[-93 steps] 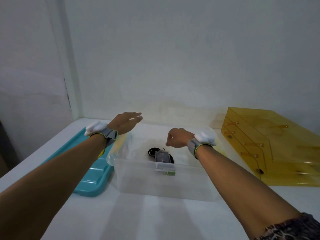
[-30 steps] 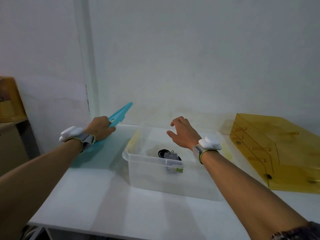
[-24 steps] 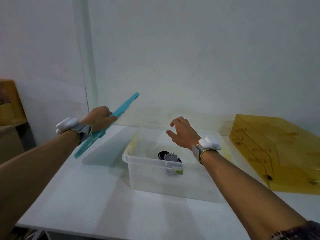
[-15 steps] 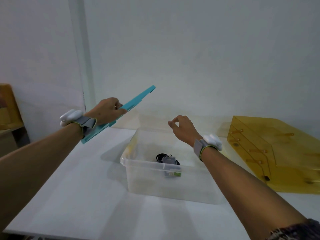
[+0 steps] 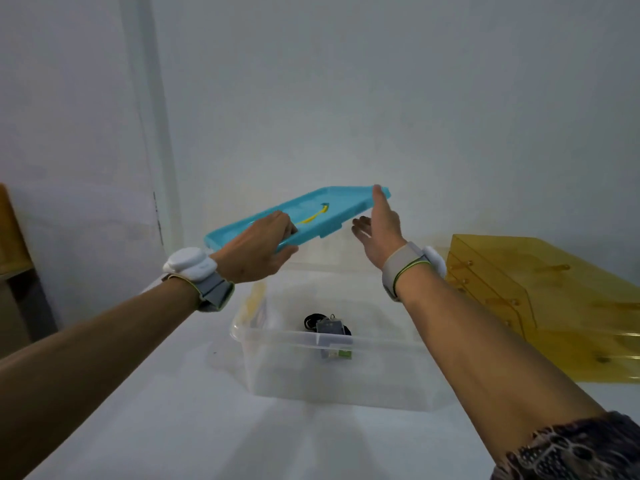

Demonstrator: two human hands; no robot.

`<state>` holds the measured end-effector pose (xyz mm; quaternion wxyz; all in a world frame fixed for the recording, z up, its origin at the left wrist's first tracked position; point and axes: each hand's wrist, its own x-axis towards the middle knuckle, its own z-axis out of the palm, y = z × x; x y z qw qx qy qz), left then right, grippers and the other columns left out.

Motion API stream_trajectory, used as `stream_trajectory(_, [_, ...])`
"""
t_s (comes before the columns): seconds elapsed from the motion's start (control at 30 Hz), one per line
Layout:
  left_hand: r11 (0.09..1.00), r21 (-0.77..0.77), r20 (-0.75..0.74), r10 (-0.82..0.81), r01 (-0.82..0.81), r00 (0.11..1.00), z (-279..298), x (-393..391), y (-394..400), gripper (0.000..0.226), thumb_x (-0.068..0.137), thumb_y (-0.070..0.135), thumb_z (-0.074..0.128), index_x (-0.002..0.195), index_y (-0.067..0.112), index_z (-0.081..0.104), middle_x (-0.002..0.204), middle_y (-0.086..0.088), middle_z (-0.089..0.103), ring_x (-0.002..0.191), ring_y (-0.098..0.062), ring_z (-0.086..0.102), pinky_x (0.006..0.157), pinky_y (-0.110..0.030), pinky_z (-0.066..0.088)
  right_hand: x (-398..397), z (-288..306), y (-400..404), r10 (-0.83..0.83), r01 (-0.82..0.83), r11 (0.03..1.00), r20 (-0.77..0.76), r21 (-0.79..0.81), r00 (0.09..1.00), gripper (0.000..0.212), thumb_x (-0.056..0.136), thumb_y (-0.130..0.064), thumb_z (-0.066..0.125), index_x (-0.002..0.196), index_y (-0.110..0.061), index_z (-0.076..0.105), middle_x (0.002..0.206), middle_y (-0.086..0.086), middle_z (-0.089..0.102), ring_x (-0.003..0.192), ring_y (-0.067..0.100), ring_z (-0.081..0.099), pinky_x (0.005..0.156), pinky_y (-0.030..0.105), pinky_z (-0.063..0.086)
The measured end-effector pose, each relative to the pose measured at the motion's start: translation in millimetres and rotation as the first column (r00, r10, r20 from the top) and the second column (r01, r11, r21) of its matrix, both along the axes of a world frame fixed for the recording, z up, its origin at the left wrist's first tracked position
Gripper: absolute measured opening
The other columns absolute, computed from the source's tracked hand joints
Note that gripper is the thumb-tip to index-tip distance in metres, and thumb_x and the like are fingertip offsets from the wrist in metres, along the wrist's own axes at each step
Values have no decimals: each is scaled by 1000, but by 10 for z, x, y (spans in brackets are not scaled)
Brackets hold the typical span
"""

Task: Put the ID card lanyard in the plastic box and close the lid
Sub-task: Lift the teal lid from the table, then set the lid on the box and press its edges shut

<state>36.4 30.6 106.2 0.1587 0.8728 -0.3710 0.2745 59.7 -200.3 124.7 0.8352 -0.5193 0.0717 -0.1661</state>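
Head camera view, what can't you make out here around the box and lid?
- ID card lanyard: print too small, partly behind plastic box rim.
- Lid: underside faces away; left hand covers its near edge.
- Right hand: grip on lid unclear.

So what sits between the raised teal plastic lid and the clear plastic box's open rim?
Nothing: the head view shows only air between teal lid and clear box.

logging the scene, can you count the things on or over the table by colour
teal: 1, the lid
clear: 1, the plastic box
black: 1, the ID card lanyard
amber: 1, the acrylic drawer unit
total: 4
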Motion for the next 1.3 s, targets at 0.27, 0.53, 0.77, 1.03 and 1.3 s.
stream_trajectory(0.27, [989,142,73,-55,44,996,-148,-48,10,16,96,29,54,101,17,45,105,2,50,81,-19,49,75,-36,47,-154,118,-457,-120,127,988,-79,88,990,42,89,-45,68,107,-13,48,97,10,61,102,32,67,88,52,58])
stream_trajectory(0.53, [945,325,196,-48,-19,979,-216,1,183,22,97,40,40,112,24,34,124,2,52,83,-19,63,72,-34,57,-320,115,-745,-83,52,989,-228,-136,970,70,63,-63,79,119,-23,63,105,4,75,90,30,75,79,54,60])
stream_trajectory(0.77, [922,387,302,-116,-11,946,-248,-97,218,35,99,42,43,122,19,54,133,3,54,112,-17,62,94,-31,56,-335,75,-839,-226,57,837,-249,-544,942,47,88,-49,64,112,-9,65,117,15,70,101,35,70,89,48,58])
stream_trajectory(1.03, [993,-48,29,107,-105,994,-143,-92,277,38,93,62,44,112,30,52,130,8,53,114,-16,53,95,-33,44,-450,34,-858,-230,-1,776,-285,-631,930,41,101,-32,52,126,0,58,115,16,66,83,29,64,61,32,53])
stream_trajectory(1.3, [711,-351,-717,215,-609,664,-190,289,253,64,88,44,63,138,7,48,133,-11,57,117,-31,59,101,-43,49,-583,-153,-911,-258,-73,731,-375,-678,890,39,104,-29,50,128,2,55,95,12,65,61,21,59,39,24,48])
